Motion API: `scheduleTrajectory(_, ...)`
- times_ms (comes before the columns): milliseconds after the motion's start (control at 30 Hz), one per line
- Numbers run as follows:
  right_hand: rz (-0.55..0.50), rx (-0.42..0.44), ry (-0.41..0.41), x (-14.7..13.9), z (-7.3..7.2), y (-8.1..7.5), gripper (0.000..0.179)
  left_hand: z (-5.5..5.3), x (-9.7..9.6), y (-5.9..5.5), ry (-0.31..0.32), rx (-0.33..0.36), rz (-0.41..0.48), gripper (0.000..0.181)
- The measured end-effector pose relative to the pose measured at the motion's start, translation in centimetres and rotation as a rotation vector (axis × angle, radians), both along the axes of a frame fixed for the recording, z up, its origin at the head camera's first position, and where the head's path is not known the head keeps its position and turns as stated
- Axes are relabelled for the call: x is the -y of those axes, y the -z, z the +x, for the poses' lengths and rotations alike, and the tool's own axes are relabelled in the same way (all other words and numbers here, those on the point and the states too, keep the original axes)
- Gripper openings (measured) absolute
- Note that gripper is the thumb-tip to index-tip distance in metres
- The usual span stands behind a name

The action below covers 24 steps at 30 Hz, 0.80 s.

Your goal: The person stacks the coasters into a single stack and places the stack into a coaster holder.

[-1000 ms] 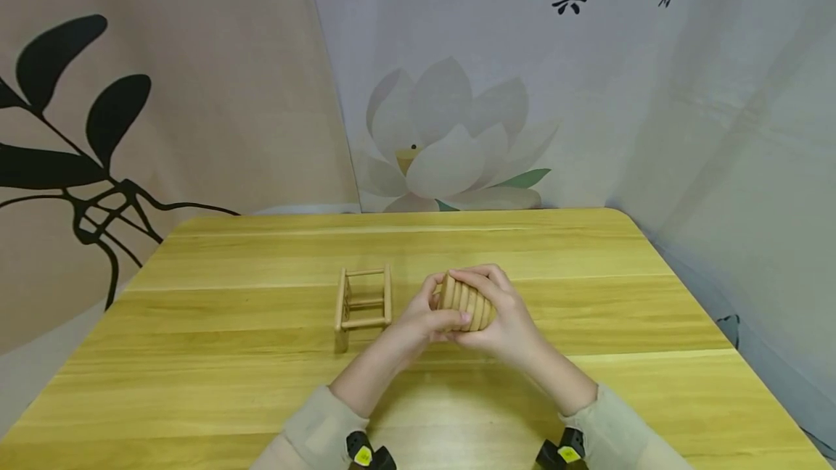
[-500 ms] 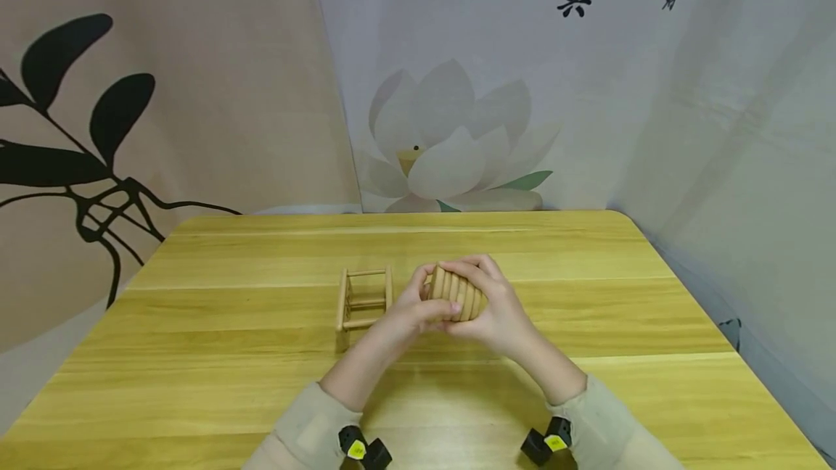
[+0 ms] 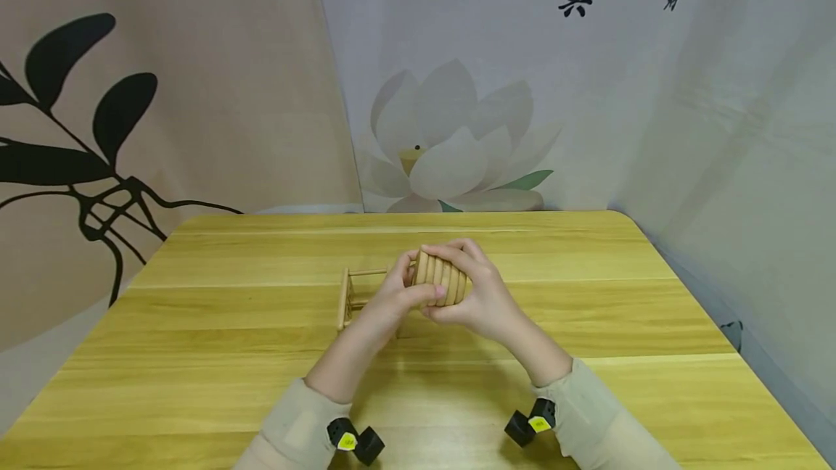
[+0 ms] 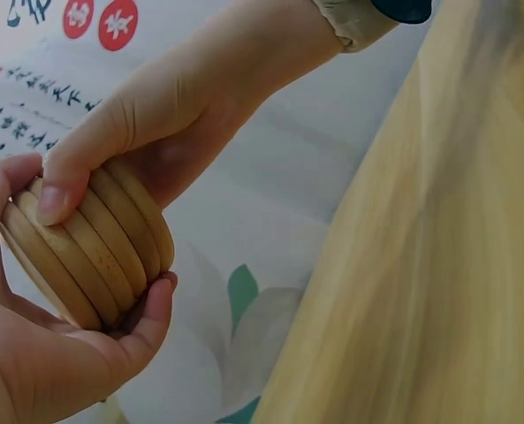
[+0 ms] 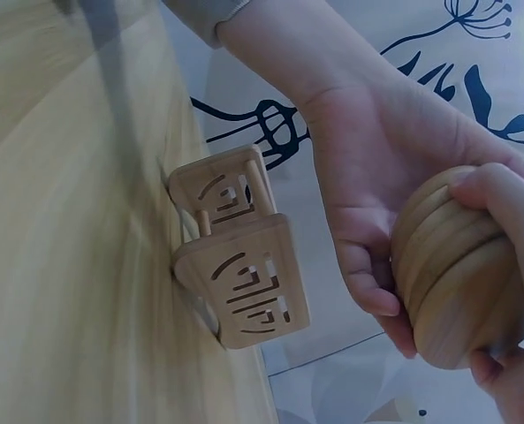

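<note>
Both hands hold a stack of several round wooden coasters [image 3: 447, 271] above the table, its discs pressed together face to face. My left hand [image 3: 395, 297] grips the stack's left end, thumb across the near edges. Around the right end curl the fingers of my right hand [image 3: 482, 299]. The left wrist view shows the coasters [image 4: 92, 252] lying flush between the two hands. Just left of the hands, a wooden coaster holder [image 3: 343, 299] stands on the table, partly hidden behind my left hand and forearm. Cut-out patterns mark the holder's side panels [image 5: 224, 276] in the right wrist view.
The wooden table [image 3: 588, 325] extends on all sides of the hands. Behind it hangs a curtain [image 3: 261, 93] printed with a lotus, dark leaves and characters. Black wrist devices [image 3: 353, 441] sit at both cuffs.
Both hands have carried the coaster stack left and slightly away from me, toward the holder. My left hand now covers more of the holder, which has stayed in place.
</note>
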State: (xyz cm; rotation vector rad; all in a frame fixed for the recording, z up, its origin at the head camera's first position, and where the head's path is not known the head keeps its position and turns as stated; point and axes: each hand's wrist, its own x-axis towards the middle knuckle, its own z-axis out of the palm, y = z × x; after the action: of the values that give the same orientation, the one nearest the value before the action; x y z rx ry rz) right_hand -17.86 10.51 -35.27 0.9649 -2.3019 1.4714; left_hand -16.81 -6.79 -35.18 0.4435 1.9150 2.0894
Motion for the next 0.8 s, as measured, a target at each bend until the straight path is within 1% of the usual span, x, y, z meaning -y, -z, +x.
scheduleTrajectory(133,0.002,-0.019,-0.012,0.6,-0.4,-0.3,0.075,-0.1,0.5,-0.2,-0.045,-0.022,-0.008,0.065)
scheduleTrajectory(200,0.001,-0.029,-0.021,1.0,-0.5,-0.5,0.075,-0.1,0.7,-0.3,-0.058,-0.032,-0.006,0.064)
scheduleTrajectory(433,0.0,-0.047,-0.052,2.0,-0.9,-0.9,0.074,-0.1,1.8,-0.3,-0.061,-0.067,-0.021,0.064)
scheduleTrajectory(800,0.02,-0.064,-0.102,3.7,-1.8,-1.2,0.074,-0.3,3.7,-0.3,-0.098,-0.099,-0.055,0.062)
